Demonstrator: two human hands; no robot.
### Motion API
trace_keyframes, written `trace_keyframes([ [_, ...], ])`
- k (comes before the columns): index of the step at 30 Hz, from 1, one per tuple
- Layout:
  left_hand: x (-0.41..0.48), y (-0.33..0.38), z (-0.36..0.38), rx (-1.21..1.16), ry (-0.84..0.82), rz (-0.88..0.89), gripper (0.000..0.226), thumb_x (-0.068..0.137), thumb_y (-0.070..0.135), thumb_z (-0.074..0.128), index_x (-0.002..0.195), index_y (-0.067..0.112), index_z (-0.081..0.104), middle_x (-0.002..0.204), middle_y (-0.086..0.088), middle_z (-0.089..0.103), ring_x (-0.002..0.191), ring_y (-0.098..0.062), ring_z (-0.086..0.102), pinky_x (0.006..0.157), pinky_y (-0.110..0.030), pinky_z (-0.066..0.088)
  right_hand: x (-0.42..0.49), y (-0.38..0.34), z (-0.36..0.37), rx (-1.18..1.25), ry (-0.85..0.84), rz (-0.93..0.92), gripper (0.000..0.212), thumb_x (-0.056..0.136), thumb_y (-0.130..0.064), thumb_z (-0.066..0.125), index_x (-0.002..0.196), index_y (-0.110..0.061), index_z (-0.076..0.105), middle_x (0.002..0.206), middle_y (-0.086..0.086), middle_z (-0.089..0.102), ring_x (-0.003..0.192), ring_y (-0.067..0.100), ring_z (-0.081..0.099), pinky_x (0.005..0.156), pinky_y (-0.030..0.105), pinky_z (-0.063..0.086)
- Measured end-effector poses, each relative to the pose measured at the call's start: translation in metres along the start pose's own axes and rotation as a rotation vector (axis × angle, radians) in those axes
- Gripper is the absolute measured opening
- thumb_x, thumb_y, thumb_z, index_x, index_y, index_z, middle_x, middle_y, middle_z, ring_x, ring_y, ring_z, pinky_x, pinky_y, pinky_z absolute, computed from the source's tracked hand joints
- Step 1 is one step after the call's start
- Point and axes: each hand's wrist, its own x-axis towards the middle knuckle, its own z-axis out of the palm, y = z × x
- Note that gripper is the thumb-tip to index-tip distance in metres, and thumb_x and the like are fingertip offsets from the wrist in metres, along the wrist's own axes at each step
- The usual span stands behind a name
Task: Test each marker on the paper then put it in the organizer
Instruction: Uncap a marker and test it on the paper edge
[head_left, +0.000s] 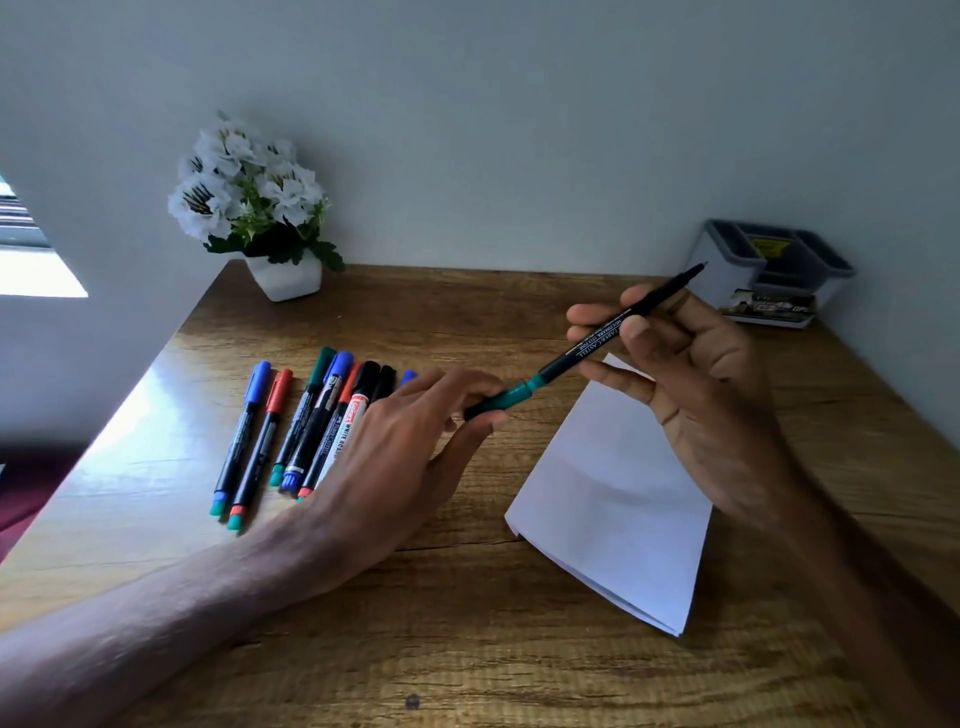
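My right hand (691, 364) pinches a black marker (608, 332) with a green rear end, held slanted above the table. Its thin bare tip points up and right toward the organizer. My left hand (395, 447) pinches the green cap (501, 402), which meets the marker's green rear end. A folded white paper (613, 493) lies on the table below my right hand. Several capped markers (306, 421) in blue, red, green and black lie side by side on the left. The grey and white organizer (727, 260) stands at the back right against the wall.
A white pot of white flowers (283, 275) stands at the back left corner of the wooden table (467, 649). The table's left edge runs diagonally next to the markers. A wall closes off the back.
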Motion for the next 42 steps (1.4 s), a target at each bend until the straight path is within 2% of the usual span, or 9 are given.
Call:
trace_keyframes([
  [9,-0.003,0.003,0.001,-0.080,0.022,-0.061,0.026,0.099,0.027,0.066,0.122,0.017,0.071,0.104,0.013,0.075,0.096,-0.002,0.071,0.082,-0.023,0.055,-0.004,0.013,0.006,-0.037,-0.029,0.003,0.015,0.097,-0.009,0.052,0.112,-0.008,0.056,0.114,0.017,0.075,0.116,0.032,0.069,0.089,0.041,0.059],
  [14,-0.004,0.005,0.002,-0.247,-0.095,-0.162,0.014,0.100,0.026,0.062,0.106,0.021,0.074,0.094,0.019,0.076,0.098,0.001,0.071,0.088,-0.026,0.056,-0.005,0.015,0.011,-0.044,-0.062,0.010,0.016,0.095,-0.013,0.052,0.111,-0.008,0.055,0.105,0.010,0.077,0.108,0.029,0.072,0.087,0.037,0.059],
  [21,0.003,0.010,0.000,-0.339,-0.171,-0.230,0.013,0.101,0.024,0.060,0.109,0.022,0.071,0.095,0.016,0.078,0.097,0.001,0.072,0.089,-0.025,0.057,-0.003,0.010,0.011,-0.039,-0.058,-0.005,0.022,0.096,-0.012,0.052,0.117,-0.007,0.055,0.108,0.013,0.077,0.109,0.030,0.072,0.088,0.038,0.059],
  [25,0.000,0.011,-0.002,-0.173,-0.153,-0.127,0.026,0.101,0.037,0.058,0.122,0.024,0.067,0.108,0.019,0.074,0.103,0.005,0.067,0.084,-0.019,0.054,0.002,0.008,0.009,-0.048,0.046,-0.071,0.042,0.095,-0.010,0.056,0.134,-0.006,0.042,0.107,0.017,0.076,0.099,0.031,0.075,0.082,0.037,0.060],
  [28,-0.004,0.010,-0.003,-0.069,-0.148,-0.026,0.030,0.102,0.039,0.058,0.128,0.025,0.063,0.121,0.020,0.066,0.111,0.004,0.060,0.088,-0.018,0.051,0.005,0.005,0.000,0.026,0.128,-0.070,0.037,0.094,-0.009,0.057,0.128,-0.013,0.044,0.101,0.013,0.076,0.087,0.024,0.074,0.076,0.034,0.060],
  [33,-0.007,0.013,-0.002,0.068,-0.378,0.112,0.033,0.102,0.027,0.055,0.134,0.027,0.063,0.130,0.016,0.062,0.124,0.001,0.048,0.103,-0.017,0.040,0.006,0.001,-0.013,0.231,0.034,0.077,0.033,0.103,-0.003,0.040,0.130,-0.006,0.058,0.116,0.015,0.074,0.103,0.021,0.073,0.079,0.027,0.060],
  [36,-0.009,0.013,-0.002,0.086,-0.464,0.117,0.036,0.101,0.027,0.052,0.135,0.030,0.064,0.130,0.018,0.063,0.121,-0.001,0.048,0.101,-0.020,0.038,0.003,0.003,-0.006,0.189,-0.008,0.152,0.028,0.094,-0.007,0.053,0.120,-0.010,0.061,0.113,0.013,0.076,0.105,0.022,0.074,0.073,0.024,0.061],
  [39,-0.011,0.013,-0.001,0.082,-0.480,0.102,0.035,0.098,0.029,0.060,0.132,0.032,0.067,0.127,0.018,0.065,0.119,-0.001,0.049,0.101,-0.018,0.037,-0.004,0.006,0.004,0.052,-0.060,0.204,0.013,0.087,-0.025,0.062,0.096,-0.015,0.063,0.094,0.013,0.078,0.082,0.022,0.077,0.057,0.024,0.058],
  [42,-0.013,0.014,0.002,0.095,-0.469,0.085,0.035,0.096,0.042,0.064,0.130,0.036,0.068,0.125,0.022,0.063,0.117,-0.002,0.047,0.100,-0.023,0.038,-0.006,0.008,0.011,-0.078,-0.051,0.249,0.027,0.093,-0.034,0.054,0.087,-0.009,0.064,0.080,0.020,0.075,0.064,0.028,0.073,0.050,0.027,0.053],
])
